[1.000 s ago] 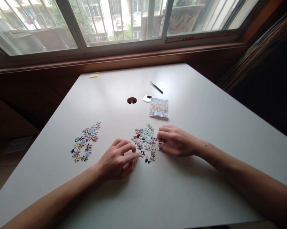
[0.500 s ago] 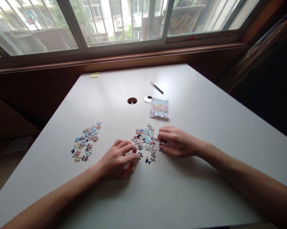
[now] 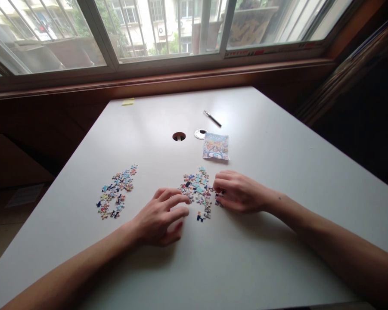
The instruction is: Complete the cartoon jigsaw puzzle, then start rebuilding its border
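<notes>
1. The printed packet (image 3: 215, 147) lies flat on the white surface (image 3: 232, 262), beyond the hands, its contents hidden from view. Its far left corner meets or overlaps the edge of a round metal cover (image 3: 197, 135).
2. Left of that cover, a round hole (image 3: 178, 137) is cut into the surface — a small pale object shows inside it, too dim to name.
3. Jigsaw pieces lie loose in two groups. The left pile (image 3: 114, 193) spreads out on the left; the central pile (image 3: 198, 187) lies between the hands, with a dark-and-orange piece (image 3: 199, 216) at its near end.
4. A pen (image 3: 212, 118) rests slantwise beyond the packet, and a yellow slip (image 3: 128, 101) sits at the far left corner. A barred window (image 3: 168, 30) stands past the far edge.
5. The left hand (image 3: 161, 213) covers the near left part of the central pile, fingers bent and spread, thumb apart; contact under the fingertips cannot be judged.
6. The right hand (image 3: 237, 191) curls in at the pile's right side, pieces showing between thumb and fingers — whether it grips one, I cannot tell.
</notes>
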Tool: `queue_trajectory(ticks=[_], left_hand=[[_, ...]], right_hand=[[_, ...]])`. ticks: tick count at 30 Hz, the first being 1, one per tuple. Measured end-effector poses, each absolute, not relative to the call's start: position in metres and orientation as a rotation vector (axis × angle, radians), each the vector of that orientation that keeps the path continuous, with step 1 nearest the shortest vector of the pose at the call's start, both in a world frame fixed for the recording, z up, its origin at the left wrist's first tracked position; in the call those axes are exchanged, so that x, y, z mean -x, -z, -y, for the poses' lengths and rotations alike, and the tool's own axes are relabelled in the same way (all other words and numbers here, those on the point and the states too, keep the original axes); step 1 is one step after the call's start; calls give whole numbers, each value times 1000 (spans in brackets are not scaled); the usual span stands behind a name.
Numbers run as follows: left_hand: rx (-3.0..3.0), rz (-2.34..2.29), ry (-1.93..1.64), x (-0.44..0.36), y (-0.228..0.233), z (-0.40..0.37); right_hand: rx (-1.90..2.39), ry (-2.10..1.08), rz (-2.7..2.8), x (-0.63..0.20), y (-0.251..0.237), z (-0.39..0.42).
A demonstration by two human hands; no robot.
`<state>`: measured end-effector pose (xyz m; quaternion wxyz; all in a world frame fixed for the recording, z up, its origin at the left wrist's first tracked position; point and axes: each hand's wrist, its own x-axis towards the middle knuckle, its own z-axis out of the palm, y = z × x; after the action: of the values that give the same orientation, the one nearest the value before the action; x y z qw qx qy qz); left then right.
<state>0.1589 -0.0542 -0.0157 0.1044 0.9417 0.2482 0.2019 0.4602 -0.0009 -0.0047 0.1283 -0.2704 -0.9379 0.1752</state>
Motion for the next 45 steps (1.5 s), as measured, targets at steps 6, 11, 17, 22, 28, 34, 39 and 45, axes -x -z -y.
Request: queue_trajectory(ticks=[6, 11, 17, 22, 28, 34, 39, 45], left_hand=[[-2781, -925, -667, -161, 18, 52], [-2660, -1328, -763, -159, 20, 52], [-2678, -1272, -452, -165, 19, 57], [-2677, -1273, -255, -171, 30, 53], [-2636, -1288, -225, -193, 32, 37], [-2612, -1212, -291, -208, 29, 13], [-2661, -1120, -273, -205, 29, -1], [-2639, -1117, -270, -215, 27, -16]], right_hand=[[795, -501, 2732, -461, 6, 0], [758, -612, 2765, -464, -2, 2], [827, -708, 2779, -462, -3, 5], [799, -621, 2671, -455, 12, 7], [841, -596, 2467, -449, 17, 3], [716, -767, 2427, -456, 6, 0], [737, -727, 2469, -460, 14, -10], [852, -611, 2371, -453, 21, -10]])
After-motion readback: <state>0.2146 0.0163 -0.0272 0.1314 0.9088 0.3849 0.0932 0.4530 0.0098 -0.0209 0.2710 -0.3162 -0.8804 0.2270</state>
